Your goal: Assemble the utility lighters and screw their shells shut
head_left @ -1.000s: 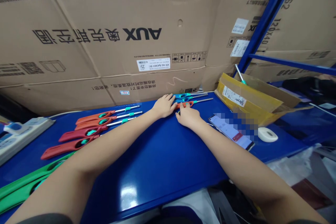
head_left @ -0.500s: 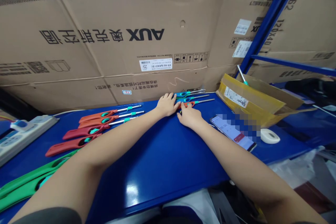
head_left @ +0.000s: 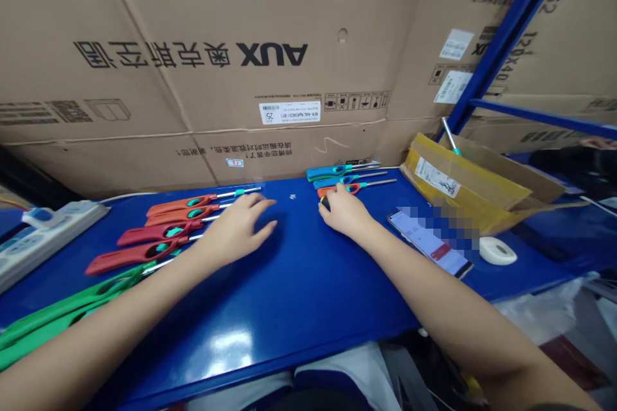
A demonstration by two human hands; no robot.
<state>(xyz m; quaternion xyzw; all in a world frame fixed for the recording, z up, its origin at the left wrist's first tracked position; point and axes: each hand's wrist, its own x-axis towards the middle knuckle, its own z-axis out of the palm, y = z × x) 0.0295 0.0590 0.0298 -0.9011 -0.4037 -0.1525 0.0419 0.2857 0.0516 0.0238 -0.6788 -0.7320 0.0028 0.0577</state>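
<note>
My left hand is in the air over the left part of the blue tabletop, fingers spread and nothing in it. Behind it lie orange lighters and red lighters, long-nosed with metal tubes pointing right; green lighters lie nearer, partly under my left forearm. At right my right hand is curled, fingertips over the body of an orange lighter. A small black-and-yellow thing shows at its fingers; its kind is unclear. Just beyond lie a blue lighter and a teal lighter.
A large cardboard box stands along the back. To the right are an opened yellow-taped carton with a metal tube sticking out, a phone and a white oval device. A power strip lies at left.
My left hand has let go of the lighters at the right and swung left, its fingers spreading. My right hand stays by the orange lighter, and the black-and-yellow thing shows more.
</note>
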